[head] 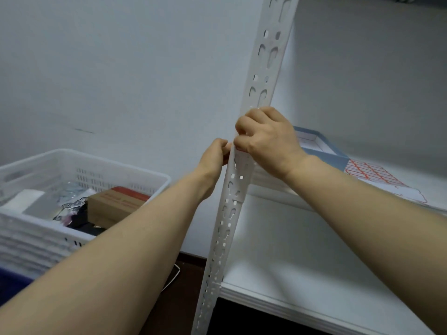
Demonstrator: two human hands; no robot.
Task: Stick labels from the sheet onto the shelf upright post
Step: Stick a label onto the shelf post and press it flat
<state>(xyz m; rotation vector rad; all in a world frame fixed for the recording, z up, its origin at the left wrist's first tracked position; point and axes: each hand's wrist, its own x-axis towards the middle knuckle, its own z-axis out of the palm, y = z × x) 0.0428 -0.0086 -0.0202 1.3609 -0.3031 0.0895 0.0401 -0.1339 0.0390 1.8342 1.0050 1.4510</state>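
The right hand (266, 141) hides the post (275, 26) beneath it; what its fingers press there cannot be told. The label sheet (372, 175) has print too small to read.

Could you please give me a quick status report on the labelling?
Left hand and right hand both pinch a label onto the shelf upright post. Label sheet lying on the shelf, right. Nothing blocking.

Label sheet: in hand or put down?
Put down. The label sheet lies flat on the shelf, right of the post; left hand and right hand both grip the post, not the sheet.
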